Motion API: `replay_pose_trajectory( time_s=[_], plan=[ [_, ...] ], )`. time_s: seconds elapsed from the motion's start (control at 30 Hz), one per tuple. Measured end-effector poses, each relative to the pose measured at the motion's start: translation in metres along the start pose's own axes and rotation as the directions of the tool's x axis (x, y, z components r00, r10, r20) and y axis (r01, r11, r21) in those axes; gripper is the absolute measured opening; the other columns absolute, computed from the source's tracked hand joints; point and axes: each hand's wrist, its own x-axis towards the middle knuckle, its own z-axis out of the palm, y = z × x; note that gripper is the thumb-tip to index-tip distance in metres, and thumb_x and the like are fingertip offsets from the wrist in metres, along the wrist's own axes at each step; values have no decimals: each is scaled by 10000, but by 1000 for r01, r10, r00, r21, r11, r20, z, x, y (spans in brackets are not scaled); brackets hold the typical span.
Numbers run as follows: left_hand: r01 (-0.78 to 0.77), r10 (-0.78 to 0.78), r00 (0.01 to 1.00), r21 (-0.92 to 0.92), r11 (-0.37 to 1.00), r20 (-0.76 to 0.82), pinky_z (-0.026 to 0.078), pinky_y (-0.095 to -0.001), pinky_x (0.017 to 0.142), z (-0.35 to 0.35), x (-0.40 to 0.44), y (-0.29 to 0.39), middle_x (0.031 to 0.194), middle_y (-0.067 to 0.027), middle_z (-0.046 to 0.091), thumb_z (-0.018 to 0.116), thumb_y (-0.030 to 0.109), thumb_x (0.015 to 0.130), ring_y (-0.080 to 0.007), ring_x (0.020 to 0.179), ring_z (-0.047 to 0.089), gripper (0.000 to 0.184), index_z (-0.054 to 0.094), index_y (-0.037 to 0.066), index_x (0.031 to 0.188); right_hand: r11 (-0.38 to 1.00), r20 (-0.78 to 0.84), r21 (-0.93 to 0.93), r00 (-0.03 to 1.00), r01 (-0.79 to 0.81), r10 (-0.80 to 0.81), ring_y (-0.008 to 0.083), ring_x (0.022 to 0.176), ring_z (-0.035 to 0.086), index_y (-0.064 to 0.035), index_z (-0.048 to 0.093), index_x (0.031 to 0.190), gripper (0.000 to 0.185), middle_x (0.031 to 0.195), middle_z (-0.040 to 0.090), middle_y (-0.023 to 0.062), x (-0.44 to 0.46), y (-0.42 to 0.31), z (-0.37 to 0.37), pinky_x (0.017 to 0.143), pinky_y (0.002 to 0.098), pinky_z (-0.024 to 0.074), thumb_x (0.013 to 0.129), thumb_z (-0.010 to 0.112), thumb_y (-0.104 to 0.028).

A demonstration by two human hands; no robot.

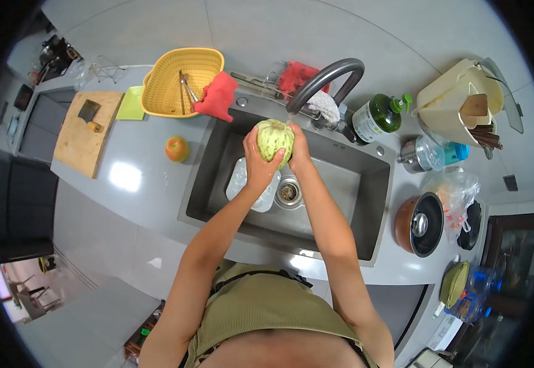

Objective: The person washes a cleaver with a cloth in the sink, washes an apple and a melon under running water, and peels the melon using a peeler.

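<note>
A pale green, streaked round melon or squash (273, 140) is held over the sink (347, 184), just under the mouth of the dark curved faucet (325, 80). My left hand (259, 161) grips it from the left, with fingers spread over its lower front. On the right side my right hand (299, 147) is pressed against it. Water appears to run from the spout onto its top. Below the hands, a translucent white container (238, 178) lies in the sink, beside the drain (288, 192).
Left of the sink are an apple (177, 149), a yellow basket (172, 67) with utensils, a red cloth (218, 98) and a cutting board (83, 144). Rightward stand a green soap bottle (377, 116), a cream holder (442, 92) and a dark pan (429, 236).
</note>
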Motion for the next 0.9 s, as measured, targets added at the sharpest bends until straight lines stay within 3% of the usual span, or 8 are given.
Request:
replay_pose_trajectory(
  time_s=[0.1,0.2,0.3,0.33,0.4,0.53,0.7,0.9],
  plan=[
    [146,-164,986,-309,940,-33,349,-397,1008,16,6,-1,1313,-156,399,692,228,800,-280,1201,422,659,348,37,1330,931,-162,-193,926,308,-340,234,891,611,3,598,1029,309,984,639,131,7,10,-7,826,317,459,916,507,-270],
    [605,-610,749,-644,469,259,423,-387,927,19,25,-4,1200,-125,491,697,280,801,-236,1078,515,602,415,13,1262,603,-25,-574,724,554,-690,267,939,600,3,578,1110,293,998,633,134,10,19,-23,866,331,447,890,554,-190],
    [806,-613,490,-590,47,620,472,-332,855,10,38,-8,1116,-88,546,680,323,820,-186,974,573,535,466,24,1209,244,205,-734,549,633,-810,254,956,584,-18,566,1159,337,1018,624,132,-4,23,-29,894,339,431,863,602,-174],
    [830,-679,441,-555,59,587,482,-306,826,10,39,-4,1102,-88,552,681,301,823,-170,941,586,512,471,30,1203,220,235,-718,528,660,-816,249,965,580,-17,570,1153,340,1035,620,134,-7,21,-27,900,339,427,857,613,-177],
    [763,-650,600,-578,290,466,477,-301,834,14,37,-2,1112,-95,549,675,279,824,-178,959,580,526,455,25,1229,175,294,-686,489,706,-821,241,983,573,-14,577,1141,346,1067,613,138,-13,18,-27,911,339,419,843,634,-181],
    [601,-506,799,-416,683,325,437,-331,909,16,31,-1,1174,-98,527,635,206,854,-180,1058,536,517,421,29,1290,566,46,-645,765,514,-642,239,1024,553,-9,557,1176,387,1111,591,139,-12,8,-15,921,329,409,843,636,-190],
    [575,-470,818,-440,690,331,384,-301,950,9,23,-7,1224,-106,481,587,250,887,-167,1118,476,556,358,21,1338,774,-87,-525,883,354,-462,231,1071,531,-18,529,1224,447,1142,561,130,-4,7,-15,933,322,404,830,655,-186],
    [554,-488,831,-466,690,265,371,-317,971,0,23,-17,1230,-144,480,468,284,955,-217,1129,475,473,365,16,1330,641,233,-636,899,429,-371,252,1098,521,-17,538,1225,534,1164,524,134,1,7,-25,938,324,410,766,732,-208]
  ],
)
